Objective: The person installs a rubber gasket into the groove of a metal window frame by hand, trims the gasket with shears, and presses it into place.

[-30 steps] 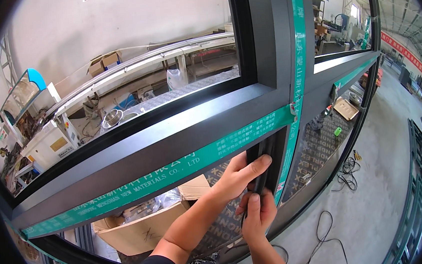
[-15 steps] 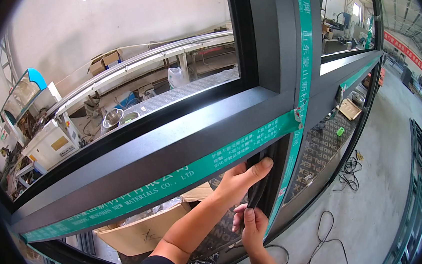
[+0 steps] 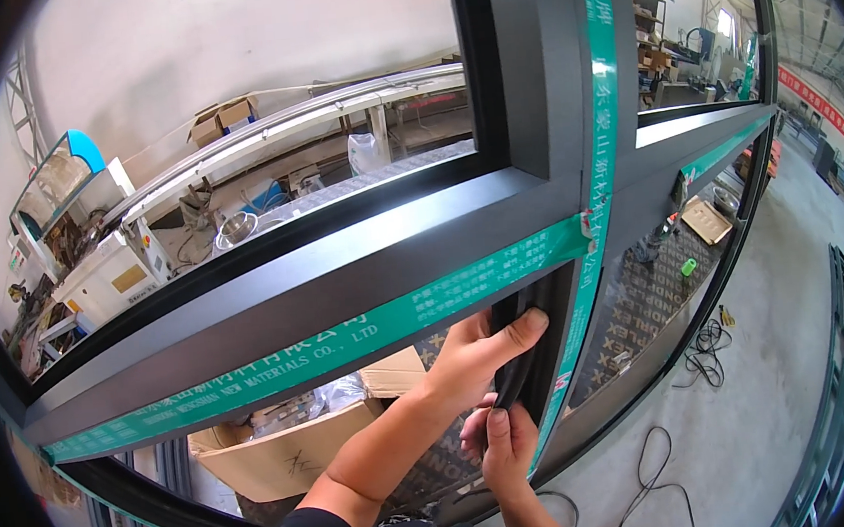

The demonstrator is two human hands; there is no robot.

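Observation:
A large dark grey window frame (image 3: 341, 252) stands upright in front of me, with green printed protective tape (image 3: 281, 371) along its crossbar and upright. Below the crossbar, my left hand (image 3: 478, 357) wraps the inner side of the upright, its thumb pressed on a black rubber sealing strip (image 3: 518, 371). Just beneath it, my right hand (image 3: 506, 442) pinches the same strip between thumb and fingers. The strip runs along the groove of the upright between both hands. My left fingertips are hidden behind the strip and profile.
Behind the frame are an open cardboard box (image 3: 293, 455), a long white workbench (image 3: 279, 125) with metal bowls (image 3: 236, 230) near it, and a white machine (image 3: 112, 276). Black cable (image 3: 652, 479) lies on the floor at right, beside stacked dark profiles (image 3: 831, 408).
The view has shifted slightly, so the frame sits a little differently. Both hands stay on the sealing strip; my right hand sits marginally higher, closer to the left.

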